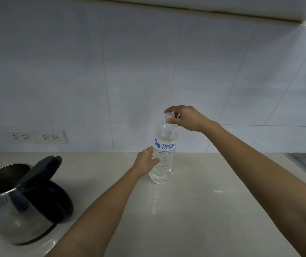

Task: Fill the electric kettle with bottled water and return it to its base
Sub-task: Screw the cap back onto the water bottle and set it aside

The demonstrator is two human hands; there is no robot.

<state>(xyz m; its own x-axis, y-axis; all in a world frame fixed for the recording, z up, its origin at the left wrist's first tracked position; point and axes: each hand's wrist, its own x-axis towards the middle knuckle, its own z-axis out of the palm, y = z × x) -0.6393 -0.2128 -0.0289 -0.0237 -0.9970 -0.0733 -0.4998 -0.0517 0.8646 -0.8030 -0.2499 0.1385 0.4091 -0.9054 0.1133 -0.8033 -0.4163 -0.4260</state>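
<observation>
Kettle (13, 201) sits nearest me, far left on the surface (204, 210), lid flipped up, well apart from the bottle (164, 154). Bottle stands upright mid-surface. My left hand (145, 161) wraps its lower body, right hand (187, 118) fingers pinch the cap (169, 115) straight above, so imo next is a twist around that vertical axis.

The water bottle (164, 156) carries a label (165, 146) reading "SINGHA WATER" in blue letters.
</observation>
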